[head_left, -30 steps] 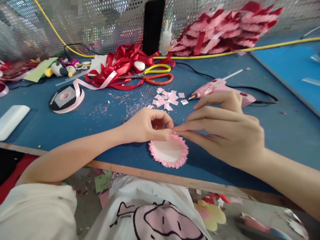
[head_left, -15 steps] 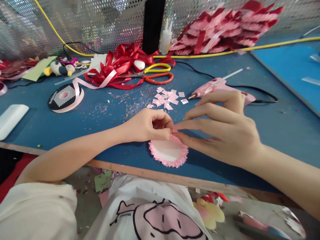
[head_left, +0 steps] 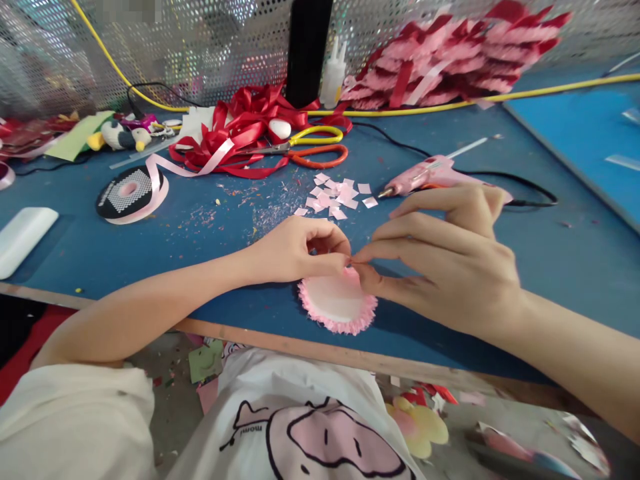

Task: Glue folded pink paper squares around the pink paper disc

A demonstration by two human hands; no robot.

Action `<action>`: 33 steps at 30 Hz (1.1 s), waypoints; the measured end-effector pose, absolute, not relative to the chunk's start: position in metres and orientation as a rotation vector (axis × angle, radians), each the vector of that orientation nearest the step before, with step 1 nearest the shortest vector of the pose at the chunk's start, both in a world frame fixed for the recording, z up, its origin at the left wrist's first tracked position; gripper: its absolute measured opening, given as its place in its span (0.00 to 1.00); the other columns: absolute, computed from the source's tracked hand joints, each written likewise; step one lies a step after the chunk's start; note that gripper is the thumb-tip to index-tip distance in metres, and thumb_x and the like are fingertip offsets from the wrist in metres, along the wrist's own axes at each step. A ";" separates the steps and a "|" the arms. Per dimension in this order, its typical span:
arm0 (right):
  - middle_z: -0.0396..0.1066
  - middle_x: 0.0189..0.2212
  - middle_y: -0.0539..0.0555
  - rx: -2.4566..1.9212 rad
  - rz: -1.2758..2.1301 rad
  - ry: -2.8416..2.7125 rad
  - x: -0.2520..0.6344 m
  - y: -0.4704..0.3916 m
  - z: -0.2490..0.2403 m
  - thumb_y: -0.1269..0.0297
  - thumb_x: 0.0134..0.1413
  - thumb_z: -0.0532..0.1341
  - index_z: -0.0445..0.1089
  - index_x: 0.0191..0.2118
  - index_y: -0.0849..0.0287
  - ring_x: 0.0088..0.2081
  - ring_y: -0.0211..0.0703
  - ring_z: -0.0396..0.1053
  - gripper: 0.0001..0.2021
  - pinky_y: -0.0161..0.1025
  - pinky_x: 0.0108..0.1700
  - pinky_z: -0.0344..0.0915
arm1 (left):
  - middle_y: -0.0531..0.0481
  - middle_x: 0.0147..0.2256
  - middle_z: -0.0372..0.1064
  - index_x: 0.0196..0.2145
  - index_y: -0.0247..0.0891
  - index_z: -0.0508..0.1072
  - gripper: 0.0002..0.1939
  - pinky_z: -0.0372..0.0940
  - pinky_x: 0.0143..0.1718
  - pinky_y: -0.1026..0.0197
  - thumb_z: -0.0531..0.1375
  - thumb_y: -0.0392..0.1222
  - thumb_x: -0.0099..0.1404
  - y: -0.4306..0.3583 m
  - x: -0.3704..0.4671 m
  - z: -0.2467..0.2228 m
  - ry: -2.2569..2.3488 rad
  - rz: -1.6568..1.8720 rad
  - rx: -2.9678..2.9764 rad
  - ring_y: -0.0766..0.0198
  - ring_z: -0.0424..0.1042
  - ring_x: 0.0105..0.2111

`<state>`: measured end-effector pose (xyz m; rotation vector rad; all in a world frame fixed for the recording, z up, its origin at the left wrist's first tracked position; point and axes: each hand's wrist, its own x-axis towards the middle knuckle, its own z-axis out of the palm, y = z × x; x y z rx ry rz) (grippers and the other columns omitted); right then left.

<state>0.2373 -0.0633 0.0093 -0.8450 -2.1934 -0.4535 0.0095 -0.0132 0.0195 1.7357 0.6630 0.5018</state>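
Note:
A white disc (head_left: 333,297) with a fluffy pink fringe lies on the blue tabletop near its front edge. Over the disc's far rim, my left hand (head_left: 310,250) is closed in a pinch, thumb and forefinger together. Its fingertips meet those of my right hand (head_left: 450,267), whose thumb and forefinger also pinch while the other fingers stay raised. Whatever sits between the fingertips is too small and covered to make out. Just beyond the hands lie several small pale-pink ribbon squares (head_left: 333,195). A pink glue gun (head_left: 425,175) rests behind my right hand, partly covered by it.
Scissors (head_left: 315,147) with yellow and orange handles lie by tangled red ribbon (head_left: 240,127). A ribbon spool (head_left: 131,193) is at left, a white block (head_left: 25,240) nearer. A phone (head_left: 307,53) and a small bottle (head_left: 333,73) stand behind. A pink-red fluffy pile (head_left: 450,60) is at back right.
My right thumb and forefinger have closed tighter against the left fingertips. The pink bit that showed between them is now mostly covered. The disc has stayed in place.

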 end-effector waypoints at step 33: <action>0.78 0.33 0.52 -0.856 -0.400 -2.135 0.240 -0.054 0.001 0.55 0.67 0.70 0.81 0.45 0.46 0.46 0.53 0.73 0.05 0.53 0.47 0.69 | 0.56 0.32 0.77 0.40 0.40 0.64 0.25 0.66 0.37 0.65 0.75 0.32 0.54 -0.005 0.010 0.009 0.614 0.612 1.366 0.74 0.74 0.31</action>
